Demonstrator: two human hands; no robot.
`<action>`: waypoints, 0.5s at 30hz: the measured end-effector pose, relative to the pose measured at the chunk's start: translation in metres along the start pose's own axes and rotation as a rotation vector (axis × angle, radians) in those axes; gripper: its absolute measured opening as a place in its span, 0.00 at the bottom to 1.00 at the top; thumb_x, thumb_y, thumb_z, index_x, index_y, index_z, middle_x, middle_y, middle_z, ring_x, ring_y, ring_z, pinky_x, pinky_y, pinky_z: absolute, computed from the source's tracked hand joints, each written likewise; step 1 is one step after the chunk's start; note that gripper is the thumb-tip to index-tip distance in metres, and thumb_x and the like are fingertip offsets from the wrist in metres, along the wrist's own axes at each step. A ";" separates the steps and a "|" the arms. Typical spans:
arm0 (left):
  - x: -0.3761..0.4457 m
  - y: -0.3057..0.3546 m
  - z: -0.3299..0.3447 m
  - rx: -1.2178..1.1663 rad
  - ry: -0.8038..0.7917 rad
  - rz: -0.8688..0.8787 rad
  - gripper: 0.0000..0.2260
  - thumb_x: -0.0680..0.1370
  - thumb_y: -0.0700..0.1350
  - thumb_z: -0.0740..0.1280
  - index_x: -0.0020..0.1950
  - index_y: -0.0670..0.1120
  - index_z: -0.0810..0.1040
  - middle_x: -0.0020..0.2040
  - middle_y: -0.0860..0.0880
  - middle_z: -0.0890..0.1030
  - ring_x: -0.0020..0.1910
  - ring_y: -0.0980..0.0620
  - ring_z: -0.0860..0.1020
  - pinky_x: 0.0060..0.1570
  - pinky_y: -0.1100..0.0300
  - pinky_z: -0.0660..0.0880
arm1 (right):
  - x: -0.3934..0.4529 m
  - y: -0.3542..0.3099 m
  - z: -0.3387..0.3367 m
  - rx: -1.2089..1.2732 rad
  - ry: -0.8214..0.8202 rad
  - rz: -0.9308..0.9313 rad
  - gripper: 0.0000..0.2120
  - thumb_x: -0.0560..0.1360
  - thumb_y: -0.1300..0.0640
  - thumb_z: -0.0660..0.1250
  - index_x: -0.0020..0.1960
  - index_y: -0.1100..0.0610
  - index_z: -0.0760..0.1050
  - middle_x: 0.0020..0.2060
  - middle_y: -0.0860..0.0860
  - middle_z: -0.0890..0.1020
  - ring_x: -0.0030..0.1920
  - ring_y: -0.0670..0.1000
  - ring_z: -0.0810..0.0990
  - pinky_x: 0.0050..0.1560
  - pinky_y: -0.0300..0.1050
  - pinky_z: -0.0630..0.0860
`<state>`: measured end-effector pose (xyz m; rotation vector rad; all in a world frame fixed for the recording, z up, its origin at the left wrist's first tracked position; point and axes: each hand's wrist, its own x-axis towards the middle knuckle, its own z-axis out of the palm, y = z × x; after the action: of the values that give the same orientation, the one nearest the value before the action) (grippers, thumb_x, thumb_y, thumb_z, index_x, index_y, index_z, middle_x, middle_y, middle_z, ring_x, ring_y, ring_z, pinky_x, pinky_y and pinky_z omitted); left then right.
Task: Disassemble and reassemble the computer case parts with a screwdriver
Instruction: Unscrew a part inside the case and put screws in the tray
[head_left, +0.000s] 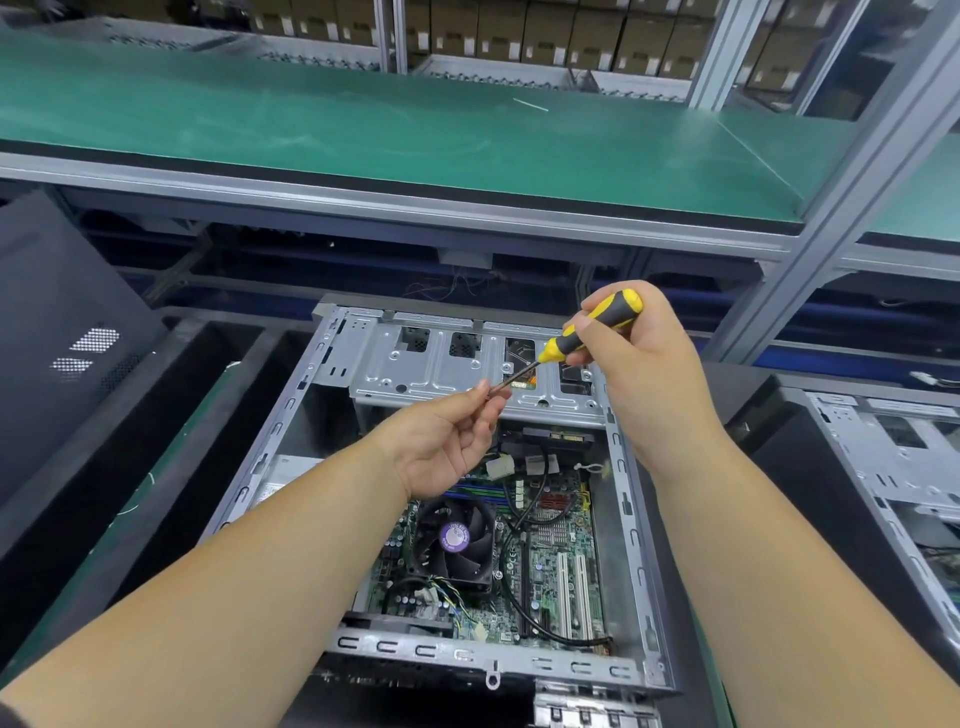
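Head view, right hand (644, 364) gripping screwdriver (587, 338), left hand (447, 441) pinching its tip

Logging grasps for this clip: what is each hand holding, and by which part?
The right hand grips the screwdriver by its yellow-and-black handle. The left hand pinches the tip end of its metal shaft.

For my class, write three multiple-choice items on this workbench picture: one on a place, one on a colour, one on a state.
1. Where is the round black cooling fan?
A. inside the open grey metal computer case
B. on the green shelf
C. in a hand

2. What colours is the screwdriver handle?
A. red, white
B. yellow, black
C. blue

3. What is the left hand doing?
A. lying flat
B. gripping the fan
C. pinching the screwdriver's shaft tip

Answers: 1 A, it sits on the motherboard; 2 B, seen in the right hand; 3 C, fingertips meet at the tip.
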<state>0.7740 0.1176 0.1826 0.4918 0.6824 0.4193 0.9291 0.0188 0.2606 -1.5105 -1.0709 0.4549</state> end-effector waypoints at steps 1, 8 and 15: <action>0.000 0.000 0.000 0.000 0.003 -0.003 0.16 0.71 0.44 0.70 0.56 0.39 0.79 0.38 0.50 0.84 0.31 0.60 0.81 0.29 0.70 0.77 | 0.000 -0.001 0.000 -0.003 -0.007 -0.003 0.05 0.77 0.58 0.65 0.49 0.48 0.74 0.40 0.45 0.84 0.43 0.49 0.84 0.53 0.61 0.80; 0.003 -0.005 -0.001 0.094 0.030 0.041 0.12 0.77 0.44 0.68 0.57 0.39 0.78 0.37 0.50 0.84 0.30 0.61 0.79 0.30 0.70 0.76 | 0.002 -0.002 0.002 -0.049 -0.056 -0.011 0.07 0.74 0.56 0.64 0.49 0.44 0.74 0.43 0.45 0.84 0.42 0.45 0.83 0.50 0.52 0.81; 0.005 -0.005 -0.004 0.227 0.132 -0.009 0.23 0.78 0.60 0.64 0.50 0.39 0.82 0.39 0.47 0.84 0.33 0.56 0.79 0.33 0.65 0.78 | 0.006 0.004 0.001 0.018 0.052 -0.001 0.03 0.75 0.56 0.65 0.48 0.49 0.74 0.38 0.44 0.84 0.39 0.48 0.84 0.49 0.57 0.82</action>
<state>0.7763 0.1174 0.1748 0.6797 0.8651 0.3694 0.9329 0.0243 0.2587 -1.4979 -1.0240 0.4216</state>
